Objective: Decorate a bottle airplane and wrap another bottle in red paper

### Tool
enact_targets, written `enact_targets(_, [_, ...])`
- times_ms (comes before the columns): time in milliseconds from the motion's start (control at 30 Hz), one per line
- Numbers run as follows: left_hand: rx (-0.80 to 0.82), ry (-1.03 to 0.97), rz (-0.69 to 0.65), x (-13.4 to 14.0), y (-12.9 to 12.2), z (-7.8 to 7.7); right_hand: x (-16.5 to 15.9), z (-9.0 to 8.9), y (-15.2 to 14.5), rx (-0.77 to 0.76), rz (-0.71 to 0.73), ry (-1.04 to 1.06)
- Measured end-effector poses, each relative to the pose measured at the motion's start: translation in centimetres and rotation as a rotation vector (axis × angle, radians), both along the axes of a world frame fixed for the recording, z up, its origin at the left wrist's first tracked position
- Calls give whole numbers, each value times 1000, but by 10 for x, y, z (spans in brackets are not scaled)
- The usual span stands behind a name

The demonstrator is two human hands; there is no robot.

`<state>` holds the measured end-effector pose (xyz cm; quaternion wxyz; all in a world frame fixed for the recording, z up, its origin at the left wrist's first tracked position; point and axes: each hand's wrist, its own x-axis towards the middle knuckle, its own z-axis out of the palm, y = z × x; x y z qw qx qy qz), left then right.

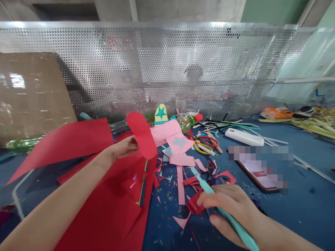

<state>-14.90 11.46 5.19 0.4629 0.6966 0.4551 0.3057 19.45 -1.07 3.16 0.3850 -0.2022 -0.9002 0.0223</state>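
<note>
My left hand (127, 147) is closed at the edge of a red paper cutout (141, 134) with rounded ends, held up above red sheets. Its fingertips are partly hidden. My right hand (232, 205) is wrapped round a slim teal pen-shaped tool (206, 186), whose far end points at the paper scraps. Just beyond the cutout are a pink paper piece (167, 129) and a pink flap with a pale blue star (180, 142). Pink strips (180, 184) and red scraps (195, 202) lie between my hands.
Large red paper (110, 209) covers the left side. Scissors with red and yellow handles (209, 141), a phone (258, 169) and a white device (244, 137) lie to the right. A perforated metal screen (167, 62) stands behind, with a cardboard box (31, 97) at left.
</note>
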Motion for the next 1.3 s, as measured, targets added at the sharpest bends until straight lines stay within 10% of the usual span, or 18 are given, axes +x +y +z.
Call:
enact_targets(200, [-44, -20, -26, 19, -3, -10, 0, 4, -3, 117, -29, 48])
enact_targets(1100, [-8, -147, -58, 55, -1, -56, 1, -8, 20, -333, -366, 66])
enact_targets(1300, [-26, -194, -79, 55, -2, -58, 11, -2, 54, -159, -489, -137])
